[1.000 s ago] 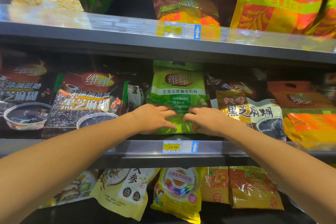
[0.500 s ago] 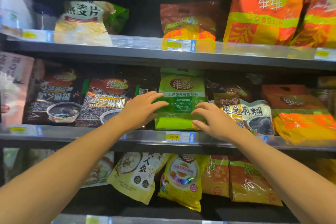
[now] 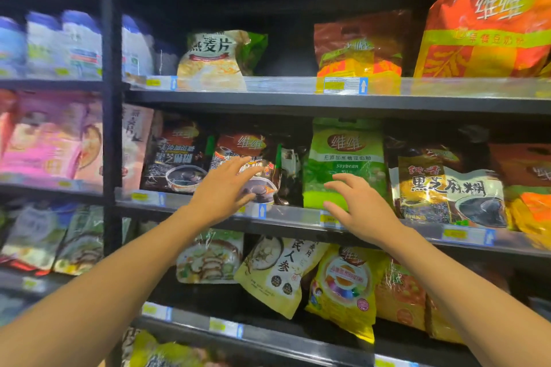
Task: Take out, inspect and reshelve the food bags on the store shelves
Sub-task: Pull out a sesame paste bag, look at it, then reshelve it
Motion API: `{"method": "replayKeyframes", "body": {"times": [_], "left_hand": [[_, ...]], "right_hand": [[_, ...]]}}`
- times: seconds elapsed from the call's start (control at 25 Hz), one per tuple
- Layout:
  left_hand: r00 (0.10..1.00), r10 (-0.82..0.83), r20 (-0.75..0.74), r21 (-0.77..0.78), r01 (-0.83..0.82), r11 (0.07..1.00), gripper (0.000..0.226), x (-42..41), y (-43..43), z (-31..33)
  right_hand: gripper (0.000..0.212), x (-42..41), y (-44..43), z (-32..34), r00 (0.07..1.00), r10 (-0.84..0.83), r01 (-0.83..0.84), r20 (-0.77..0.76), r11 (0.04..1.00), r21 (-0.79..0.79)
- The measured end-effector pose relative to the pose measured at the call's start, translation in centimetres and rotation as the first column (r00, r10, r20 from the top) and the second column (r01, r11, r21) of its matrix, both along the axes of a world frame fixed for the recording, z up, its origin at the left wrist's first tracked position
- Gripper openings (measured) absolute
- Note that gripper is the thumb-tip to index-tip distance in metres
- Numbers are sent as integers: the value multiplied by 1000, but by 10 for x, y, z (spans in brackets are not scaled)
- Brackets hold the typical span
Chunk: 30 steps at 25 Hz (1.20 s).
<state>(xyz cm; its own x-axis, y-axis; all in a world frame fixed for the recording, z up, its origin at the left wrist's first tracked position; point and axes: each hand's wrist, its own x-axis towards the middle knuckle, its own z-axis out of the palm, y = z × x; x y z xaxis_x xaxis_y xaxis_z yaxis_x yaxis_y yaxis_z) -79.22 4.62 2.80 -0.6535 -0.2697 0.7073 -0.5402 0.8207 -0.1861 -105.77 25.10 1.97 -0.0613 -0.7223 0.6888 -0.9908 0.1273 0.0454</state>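
Observation:
A green soybean milk powder bag [image 3: 346,158] stands upright on the middle shelf [image 3: 298,219]. My right hand [image 3: 357,208] hovers in front of its lower part with fingers spread, holding nothing. My left hand [image 3: 226,188] is open in front of a dark black sesame paste bag [image 3: 247,155] just left of the green bag, fingers apart; whether it touches the bag is unclear. A second dark sesame bag [image 3: 176,158] stands further left, and a yellow-and-black sesame bag [image 3: 447,191] sits right of the green one.
The upper shelf [image 3: 298,98] carries an oat bag [image 3: 214,59], a brown-orange bag [image 3: 357,48] and a big orange bag [image 3: 489,24]. Below hang yellow bags [image 3: 343,286]. A black upright post [image 3: 108,98] splits the shelving; pink bags [image 3: 44,137] lie left of it.
Both hands have come off the green bag, which stays upright on the shelf. My left hand moved left to the dark sesame bag. The view pulled back and shifted left.

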Motion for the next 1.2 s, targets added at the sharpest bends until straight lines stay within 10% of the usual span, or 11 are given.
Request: {"method": "replayKeyframes", "body": {"times": [0.4, 0.72, 0.88, 1.2], "left_hand": [[992, 70, -105, 523, -5, 852, 111, 49, -72, 12], [987, -67, 147, 748, -67, 661, 113, 34, -154, 19], [982, -142, 126, 840, -29, 542, 119, 28, -175, 25], [976, -187, -114, 883, 186, 430, 108, 25, -186, 24]], "right_hand": [[79, 64, -87, 24, 950, 17, -31, 312, 999, 41], [107, 75, -168, 34, 680, -117, 43, 724, 992, 120], [54, 80, -191, 27, 579, -102, 13, 809, 993, 117], [47, 88, -205, 32, 598, -8, 57, 802, 998, -32]]}}
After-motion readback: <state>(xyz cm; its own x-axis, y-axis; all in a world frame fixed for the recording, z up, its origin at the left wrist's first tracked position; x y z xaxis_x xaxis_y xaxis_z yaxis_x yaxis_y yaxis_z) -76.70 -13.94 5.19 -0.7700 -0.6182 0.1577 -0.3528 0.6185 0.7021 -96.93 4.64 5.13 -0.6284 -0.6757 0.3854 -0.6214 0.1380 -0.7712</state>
